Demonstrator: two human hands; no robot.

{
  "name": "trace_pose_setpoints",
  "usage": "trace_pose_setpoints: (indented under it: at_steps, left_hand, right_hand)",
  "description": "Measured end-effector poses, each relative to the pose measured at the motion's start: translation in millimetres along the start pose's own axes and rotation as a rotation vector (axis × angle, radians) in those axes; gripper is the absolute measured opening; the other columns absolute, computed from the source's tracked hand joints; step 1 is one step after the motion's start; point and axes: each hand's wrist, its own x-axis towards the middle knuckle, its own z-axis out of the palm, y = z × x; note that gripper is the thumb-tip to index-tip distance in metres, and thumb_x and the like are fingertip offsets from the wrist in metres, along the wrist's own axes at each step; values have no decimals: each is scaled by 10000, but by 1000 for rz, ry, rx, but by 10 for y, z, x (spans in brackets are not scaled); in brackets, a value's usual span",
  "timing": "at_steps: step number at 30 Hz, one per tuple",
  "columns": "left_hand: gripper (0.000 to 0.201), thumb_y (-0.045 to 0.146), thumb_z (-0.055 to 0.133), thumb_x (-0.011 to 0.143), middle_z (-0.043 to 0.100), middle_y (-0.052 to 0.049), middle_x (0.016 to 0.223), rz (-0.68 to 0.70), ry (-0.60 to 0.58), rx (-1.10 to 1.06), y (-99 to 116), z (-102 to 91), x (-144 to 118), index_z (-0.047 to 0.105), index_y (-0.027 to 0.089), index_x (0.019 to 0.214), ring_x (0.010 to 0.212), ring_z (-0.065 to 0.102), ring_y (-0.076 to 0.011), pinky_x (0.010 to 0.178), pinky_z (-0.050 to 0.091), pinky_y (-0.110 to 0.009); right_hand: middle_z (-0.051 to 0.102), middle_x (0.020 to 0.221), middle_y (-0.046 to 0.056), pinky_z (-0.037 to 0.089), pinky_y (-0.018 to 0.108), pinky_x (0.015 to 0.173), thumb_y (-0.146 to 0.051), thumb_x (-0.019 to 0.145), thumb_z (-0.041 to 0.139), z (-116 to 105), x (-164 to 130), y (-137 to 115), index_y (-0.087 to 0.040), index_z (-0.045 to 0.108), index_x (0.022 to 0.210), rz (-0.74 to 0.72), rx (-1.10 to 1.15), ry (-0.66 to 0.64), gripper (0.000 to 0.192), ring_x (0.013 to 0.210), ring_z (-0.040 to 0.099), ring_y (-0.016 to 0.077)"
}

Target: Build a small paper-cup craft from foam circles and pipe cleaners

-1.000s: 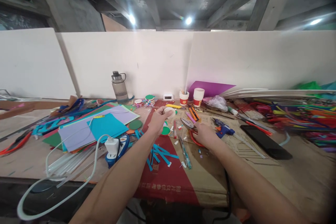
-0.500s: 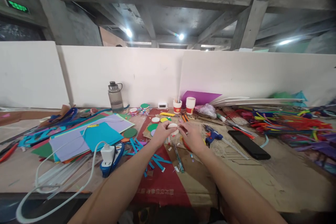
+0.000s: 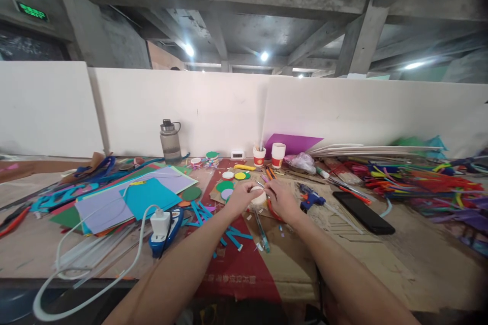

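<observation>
My left hand (image 3: 241, 200) pinches a small round white disc (image 3: 259, 197) between thumb and fingers, above the cardboard in front of me. My right hand (image 3: 284, 199) is closed at the disc's right edge, its fingertips pressed together there. A thin pale sliver (image 3: 261, 184) shows by those fingertips; I cannot make out what it is. Part of an orange-red loop (image 3: 273, 212) lies under my right hand. Just below the hands rests a pen (image 3: 263, 233) with a teal end. Left of them lie green (image 3: 224, 186), lilac (image 3: 226, 194) and yellow (image 3: 240, 175) discs.
Blue paper strips (image 3: 234, 236) and scraps lie nearby. On the left are coloured sheets (image 3: 152, 198), a blue-and-white plug socket (image 3: 163, 231) with a looping cable, and a bottle (image 3: 170, 142). On the right are a glue gun (image 3: 311, 198), a phone (image 3: 362, 212) and pipe cleaners (image 3: 412, 177).
The view has shifted slightly. Both hands stay together at the white disc, which now shows rounder and fuller, and my right fingertips have shifted on its edge.
</observation>
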Motion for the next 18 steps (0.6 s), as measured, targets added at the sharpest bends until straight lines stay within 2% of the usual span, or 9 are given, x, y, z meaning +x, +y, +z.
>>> trace_pose_setpoints:
  at_steps: [7,14,16,18]
  left_hand:
    - [242,397,728,644,618,-1,689,-50,-45,-100,3,0,1,681,166,697,646,507,-139,623,379,-245]
    - [220,372,729,650,591,13,650,-66,-53,-100,-21,9,1,665,163,672,600,479,-119,592,353,-237]
    - [223,366,747,640,591,14,648,-71,-37,-117,-55,14,14,665,161,671,594,477,-113,582,351,-232]
    - [253,374,773,617,596,11,645,-97,-8,-176,-86,21,31,666,155,683,579,477,-106,562,350,-227]
  right_hand:
    - [635,812,58,492,347,782,-212,929,404,17,15,49,-202,586,794,-13,41,5,226,789,596,195]
    - [626,805,61,463,325,771,-233,914,413,-10,12,66,-199,564,787,19,92,12,201,787,567,191]
    - [616,791,56,456,319,761,-270,913,412,-43,16,105,-204,551,776,82,101,74,206,779,554,190]
    - [600,773,44,456,313,740,-322,904,416,-88,28,177,-207,535,791,209,138,218,200,758,544,186]
